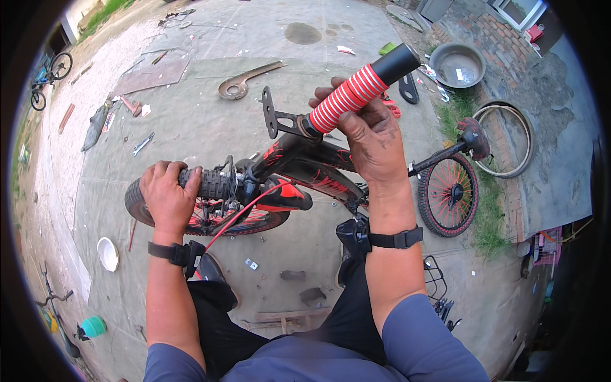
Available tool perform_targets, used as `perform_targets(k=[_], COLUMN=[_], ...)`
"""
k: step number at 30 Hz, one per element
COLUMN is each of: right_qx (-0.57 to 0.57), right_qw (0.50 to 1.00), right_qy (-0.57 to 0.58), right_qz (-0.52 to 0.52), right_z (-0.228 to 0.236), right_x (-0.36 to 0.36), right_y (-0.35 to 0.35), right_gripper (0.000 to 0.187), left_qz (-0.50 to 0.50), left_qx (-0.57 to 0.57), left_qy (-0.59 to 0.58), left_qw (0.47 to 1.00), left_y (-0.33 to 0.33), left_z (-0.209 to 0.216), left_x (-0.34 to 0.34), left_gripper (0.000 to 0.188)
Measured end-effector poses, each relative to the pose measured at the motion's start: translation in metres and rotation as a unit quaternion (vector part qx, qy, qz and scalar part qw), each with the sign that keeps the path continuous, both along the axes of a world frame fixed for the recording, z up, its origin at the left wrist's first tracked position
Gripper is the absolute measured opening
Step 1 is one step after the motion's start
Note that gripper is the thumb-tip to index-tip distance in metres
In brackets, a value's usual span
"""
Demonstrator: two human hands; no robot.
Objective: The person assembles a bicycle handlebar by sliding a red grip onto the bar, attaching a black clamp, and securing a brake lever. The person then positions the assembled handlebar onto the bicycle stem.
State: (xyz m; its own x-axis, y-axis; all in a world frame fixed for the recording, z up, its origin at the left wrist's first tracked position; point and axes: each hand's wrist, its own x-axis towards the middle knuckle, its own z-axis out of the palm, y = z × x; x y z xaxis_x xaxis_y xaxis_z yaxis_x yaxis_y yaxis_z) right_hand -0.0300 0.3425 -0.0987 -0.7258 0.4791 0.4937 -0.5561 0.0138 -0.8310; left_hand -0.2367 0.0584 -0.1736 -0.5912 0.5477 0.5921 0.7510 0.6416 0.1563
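A small black-and-red bicycle [318, 181] stands across in front of me. Its knobbly front tyre [215, 184] points left, and my left hand [168, 194] is wrapped over it. My right hand [375, 143] grips a tube with a red-and-white striped sleeve [350, 95] and a black end, slanting up to the right from the front of the frame. At the tube's base is a black metal bracket [271, 113] with holes. A red cable [237, 218] runs down past the wheel beside a red-and-black mudguard [287, 198]. To the right are the saddle [473, 137] and the red-spoked rear wheel [450, 194].
A wrench [143, 144], a hammer [132, 106] and a curved metal guard [248, 79] lie on the ground sheet. A grey basin [457, 65] and a bare wheel rim [509, 137] sit by the brick wall. A white bowl [107, 254] is at left; small parts lie near my feet.
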Motion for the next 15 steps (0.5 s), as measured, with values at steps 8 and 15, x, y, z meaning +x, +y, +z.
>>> perform_targets(k=[8, 15], right_qx=[-0.015, -0.018], right_qw=[1.0, 1.0], right_qy=[-0.006, -0.018], right_qz=[-0.003, 0.004], right_z=[-0.0041, -0.003], right_x=[-0.0005, 0.0019], right_y=[-0.0036, -0.0034], right_gripper=[0.049, 0.049], left_qz=[0.003, 0.007], left_qx=[0.0, -0.002], left_qy=[-0.001, -0.014], left_qw=[1.0, 1.0], left_y=[-0.0001, -0.0004], left_z=[0.0002, 0.0004], left_x=[0.0004, 0.0009], left_gripper=[0.032, 0.032])
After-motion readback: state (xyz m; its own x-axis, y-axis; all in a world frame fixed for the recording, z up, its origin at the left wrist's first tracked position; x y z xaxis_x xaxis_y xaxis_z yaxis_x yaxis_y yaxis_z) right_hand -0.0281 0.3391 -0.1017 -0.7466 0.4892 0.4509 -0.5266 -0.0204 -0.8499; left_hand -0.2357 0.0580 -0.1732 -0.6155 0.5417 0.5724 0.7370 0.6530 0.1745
